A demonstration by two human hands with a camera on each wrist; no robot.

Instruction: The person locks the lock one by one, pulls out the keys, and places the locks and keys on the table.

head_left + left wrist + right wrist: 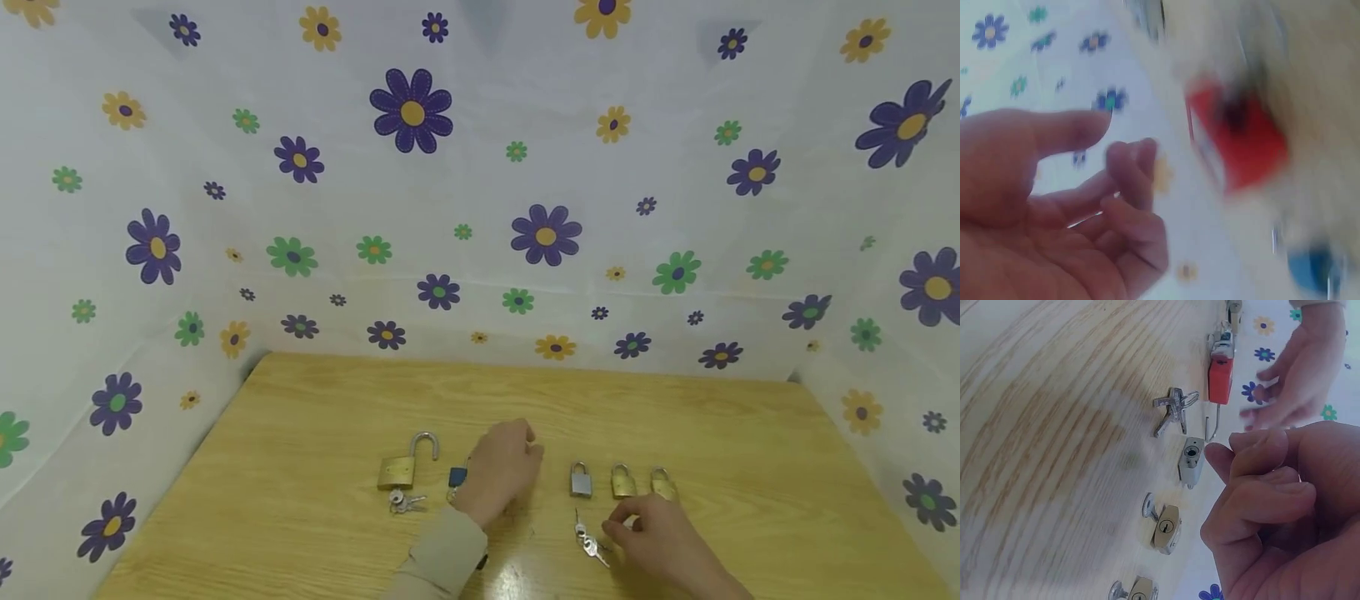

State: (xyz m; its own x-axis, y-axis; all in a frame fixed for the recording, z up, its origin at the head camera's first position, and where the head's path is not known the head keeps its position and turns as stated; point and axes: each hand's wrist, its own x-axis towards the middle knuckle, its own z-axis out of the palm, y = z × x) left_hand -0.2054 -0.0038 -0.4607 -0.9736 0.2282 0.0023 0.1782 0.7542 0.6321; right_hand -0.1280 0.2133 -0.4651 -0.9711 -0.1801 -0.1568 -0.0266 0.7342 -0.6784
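My left hand hovers above the table's middle, fingers loosely bent with nothing between them. Below it a red padlock has its shackle standing open; in the head view the hand hides it, and the left wrist view blurs it. My right hand is beside a bunch of small silver keys, fingers loosely curled around nothing visible. Behind the keys stands a silver padlock, with a brass padlock and another brass padlock to its right, the last partly covered by the right hand.
At the left lies a larger brass padlock with its shackle open, and a key bunch in front. A small blue padlock sits by the left wrist. A white flowered cloth encloses the wooden table at the back and sides.
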